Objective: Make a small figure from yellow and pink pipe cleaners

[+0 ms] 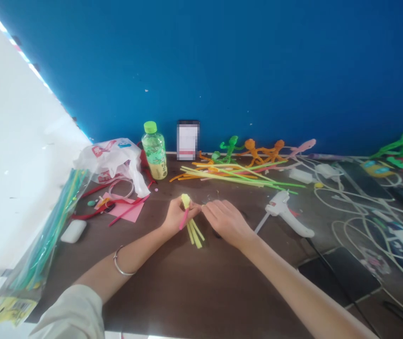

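Note:
My left hand (177, 217) is closed around a yellow pipe-cleaner figure (194, 231), whose rounded top pokes up above my fingers and whose several loose ends hang below. A pink pipe-cleaner piece (184, 219) crosses the front of it. Close on the right, my right hand (226, 220) has its fingertips pressed together, almost touching the left fingers. What they pinch is hidden. Something thin and dark shows just behind the right fingers, too blurred to name.
Behind my hands lie yellow, green and orange pipe cleaners (229, 175), with finished bendy figures (250, 150) against the blue wall. A drink bottle (155, 153), a plastic bag (111, 157) and bagged pipe cleaners (56, 226) stand left. A glue gun (286, 214) and cables (357, 212) lie right.

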{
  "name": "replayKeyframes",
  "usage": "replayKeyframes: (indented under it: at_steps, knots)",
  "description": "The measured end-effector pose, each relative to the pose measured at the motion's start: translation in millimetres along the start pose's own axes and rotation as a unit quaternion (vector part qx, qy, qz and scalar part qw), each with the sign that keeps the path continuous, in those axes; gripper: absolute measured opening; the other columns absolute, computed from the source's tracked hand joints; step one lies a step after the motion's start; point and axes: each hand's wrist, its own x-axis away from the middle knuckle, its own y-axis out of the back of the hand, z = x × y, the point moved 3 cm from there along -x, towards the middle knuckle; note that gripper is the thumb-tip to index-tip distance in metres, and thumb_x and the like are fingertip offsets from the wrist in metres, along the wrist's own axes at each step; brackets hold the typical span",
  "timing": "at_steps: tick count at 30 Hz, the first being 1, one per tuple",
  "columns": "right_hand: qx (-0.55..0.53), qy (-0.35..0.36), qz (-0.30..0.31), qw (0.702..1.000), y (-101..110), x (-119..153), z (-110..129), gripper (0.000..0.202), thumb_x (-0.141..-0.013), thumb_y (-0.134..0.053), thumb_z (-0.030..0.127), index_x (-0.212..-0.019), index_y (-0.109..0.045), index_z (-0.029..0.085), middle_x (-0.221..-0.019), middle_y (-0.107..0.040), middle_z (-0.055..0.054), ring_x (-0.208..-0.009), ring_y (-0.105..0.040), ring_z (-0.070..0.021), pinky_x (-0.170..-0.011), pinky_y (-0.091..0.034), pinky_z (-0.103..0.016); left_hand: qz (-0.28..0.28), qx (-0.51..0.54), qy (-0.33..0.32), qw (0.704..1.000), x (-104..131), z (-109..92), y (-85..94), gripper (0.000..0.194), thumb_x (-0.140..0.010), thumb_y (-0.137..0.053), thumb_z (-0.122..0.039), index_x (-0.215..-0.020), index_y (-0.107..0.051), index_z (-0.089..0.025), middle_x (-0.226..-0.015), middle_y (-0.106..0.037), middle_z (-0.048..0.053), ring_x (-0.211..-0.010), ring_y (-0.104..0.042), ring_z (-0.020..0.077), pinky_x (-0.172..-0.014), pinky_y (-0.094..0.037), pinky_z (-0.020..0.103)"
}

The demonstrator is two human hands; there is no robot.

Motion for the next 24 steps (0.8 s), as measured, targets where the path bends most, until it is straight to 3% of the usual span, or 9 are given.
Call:
replayKeyframes:
  at_steps: [3,6,10,14,17,19,21,24]
  knots:
    - [-0.110,0.029,0.024,0.993,1,-5,-11,0.024,-0.087,-0.037,0.014,-0.081,-0.060,0.014,-0.078,-0.061,-0.008,-0.075,-0.054,-0.0176,-0.068,-0.038,-0.029,0.030,0.002,0.015,0.999,1,0,-1.0,0.028,-0.054,-0.072,-0.020,-0.059,-0.045,-0.015,-0.059,-0.058,-0.001,-0.058,-0.057,0.0126,-0.058,-0.044,0.024]
    - [-0.264,-0.084,0.073,0.958,-2,-9,-24,0.021,-0.086,-0.041,0.021,-0.078,-0.060,0.018,-0.076,-0.062,-0.004,-0.070,-0.056,-0.0147,-0.065,-0.040,-0.026,0.064,0.017,0.029,0.997,2,-2,-2.8,0.030,-0.052,-0.074,-0.022,-0.060,-0.046,-0.015,-0.061,-0.059,0.001,-0.059,-0.057,0.0130,-0.058,-0.045,0.024]
    - [-0.404,-0.238,0.125,0.874,-8,-11,-34,0.017,-0.079,-0.050,0.029,-0.068,-0.059,0.019,-0.060,-0.061,0.000,-0.056,-0.056,-0.0137,-0.055,-0.040,-0.025,0.073,0.029,0.022,0.997,3,-2,-4.1,0.032,-0.053,-0.075,-0.025,-0.060,-0.046,-0.015,-0.062,-0.060,0.001,-0.060,-0.056,0.0133,-0.060,-0.044,0.025]
    - [-0.534,-0.290,0.159,0.778,-14,-12,-40,0.020,-0.073,-0.056,0.034,-0.065,-0.060,0.016,-0.054,-0.060,0.000,-0.051,-0.056,-0.0134,-0.052,-0.041,-0.024,0.059,0.003,-0.019,0.998,3,-5,-4.3,0.032,-0.053,-0.075,-0.027,-0.061,-0.047,-0.015,-0.065,-0.059,0.001,-0.061,-0.055,0.0129,-0.062,-0.044,0.025]
    - [-0.589,-0.320,0.194,0.716,-17,-10,-44,0.021,-0.068,-0.062,0.035,-0.064,-0.061,0.014,-0.052,-0.059,0.000,-0.049,-0.053,-0.0116,-0.050,-0.040,-0.023,0.080,-0.001,-0.023,0.996,4,-7,-5.2,0.030,-0.054,-0.075,-0.027,-0.061,-0.048,-0.015,-0.066,-0.059,0.001,-0.061,-0.055,0.0124,-0.060,-0.044,0.025]
    - [-0.645,-0.346,0.220,0.645,-21,-6,-43,0.020,-0.065,-0.066,0.033,-0.064,-0.060,0.014,-0.056,-0.060,-0.001,-0.049,-0.051,-0.0092,-0.049,-0.039,-0.022,0.111,0.010,-0.010,0.994,5,-9,-6.2,0.030,-0.055,-0.075,-0.027,-0.061,-0.048,-0.014,-0.066,-0.060,0.002,-0.060,-0.055,0.0121,-0.060,-0.044,0.025]
    - [-0.714,-0.375,0.228,0.546,-25,-2,-38,0.019,-0.061,-0.069,0.029,-0.065,-0.059,0.014,-0.058,-0.059,0.000,-0.047,-0.049,-0.0070,-0.046,-0.037,-0.020,0.133,0.033,0.001,0.991,6,-10,-6.5,0.030,-0.055,-0.074,-0.026,-0.060,-0.047,-0.014,-0.066,-0.061,0.002,-0.060,-0.056,0.0120,-0.060,-0.045,0.026]
    - [-0.799,-0.412,0.189,0.396,-32,4,-25,0.020,-0.056,-0.072,0.021,-0.067,-0.056,0.015,-0.051,-0.053,0.004,-0.041,-0.042,-0.0040,-0.041,-0.030,-0.017,0.132,0.073,0.007,0.989,6,-12,-5.2,0.032,-0.055,-0.075,-0.025,-0.059,-0.045,-0.014,-0.064,-0.061,0.001,-0.058,-0.055,0.0106,-0.061,-0.045,0.026]
